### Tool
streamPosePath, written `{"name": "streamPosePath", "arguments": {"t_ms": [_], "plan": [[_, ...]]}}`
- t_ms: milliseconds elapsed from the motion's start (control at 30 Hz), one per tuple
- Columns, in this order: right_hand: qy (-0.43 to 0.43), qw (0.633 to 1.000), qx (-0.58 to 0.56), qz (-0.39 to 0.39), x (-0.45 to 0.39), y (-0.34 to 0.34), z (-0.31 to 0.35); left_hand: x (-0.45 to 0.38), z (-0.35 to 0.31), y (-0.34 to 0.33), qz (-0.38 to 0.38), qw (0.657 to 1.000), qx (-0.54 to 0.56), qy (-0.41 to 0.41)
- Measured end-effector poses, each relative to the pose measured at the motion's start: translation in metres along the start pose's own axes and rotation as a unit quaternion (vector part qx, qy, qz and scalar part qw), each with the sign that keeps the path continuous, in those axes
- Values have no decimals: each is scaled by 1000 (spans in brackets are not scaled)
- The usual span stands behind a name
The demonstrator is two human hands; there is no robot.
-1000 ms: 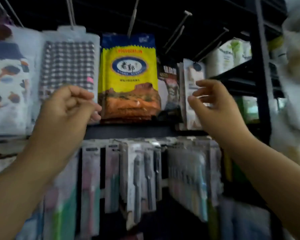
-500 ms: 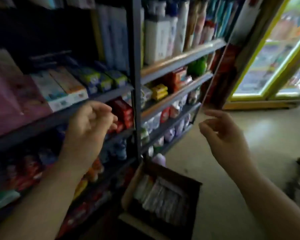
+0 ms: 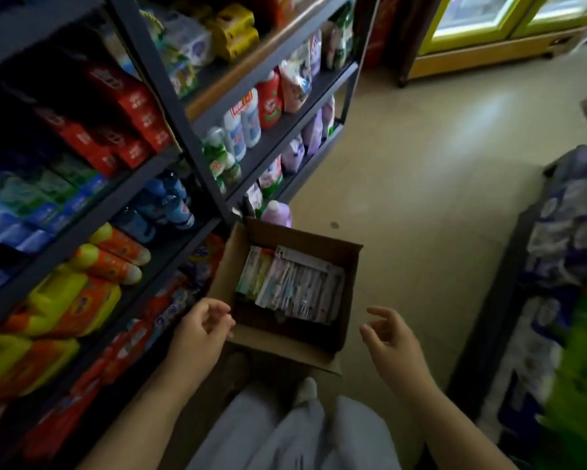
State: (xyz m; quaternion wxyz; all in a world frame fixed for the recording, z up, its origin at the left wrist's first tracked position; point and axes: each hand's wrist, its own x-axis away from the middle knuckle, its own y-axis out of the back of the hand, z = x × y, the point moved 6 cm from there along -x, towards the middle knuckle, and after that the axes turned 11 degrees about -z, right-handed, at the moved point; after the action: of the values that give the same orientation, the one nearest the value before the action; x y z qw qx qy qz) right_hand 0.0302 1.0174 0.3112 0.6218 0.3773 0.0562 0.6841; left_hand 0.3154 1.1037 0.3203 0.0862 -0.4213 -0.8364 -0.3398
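An open cardboard box (image 3: 348, 300) sits on the shop floor in front of my legs. Inside it lies a stack of carded toothbrush packs (image 3: 302, 288), with a greenish pack to their left. My left hand (image 3: 200, 329) hovers at the box's near left corner, fingers loosely curled, holding nothing. My right hand (image 3: 392, 340) hangs in the air to the right of the box, fingers relaxed and empty. Neither hand touches the box.
Dark metal shelves (image 3: 197, 150) on the left carry red cartons, blue bottles, and yellow and orange detergent jugs (image 3: 61, 300). A purple bottle (image 3: 276, 212) stands behind the box. Wrapped purple-and-white packs (image 3: 563, 239) line the right. Beige floor runs toward yellow-framed freezers (image 3: 488, 52).
My view has swung from hanging goods on upper hooks down to the floor box. Both hands have dropped with it from the hooks to either side of the box, still empty.
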Motion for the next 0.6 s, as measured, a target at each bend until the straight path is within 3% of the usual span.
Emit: {"name": "streamPosePath", "arguments": {"t_ms": [300, 600], "plan": [[-101, 994, 27, 26, -44, -99, -62, -77, 67, -53, 84, 992, -74, 55], [-135, 989, 44, 32, -179, -254, -171, -240, 193, -160, 110, 986, -115, 55]]}}
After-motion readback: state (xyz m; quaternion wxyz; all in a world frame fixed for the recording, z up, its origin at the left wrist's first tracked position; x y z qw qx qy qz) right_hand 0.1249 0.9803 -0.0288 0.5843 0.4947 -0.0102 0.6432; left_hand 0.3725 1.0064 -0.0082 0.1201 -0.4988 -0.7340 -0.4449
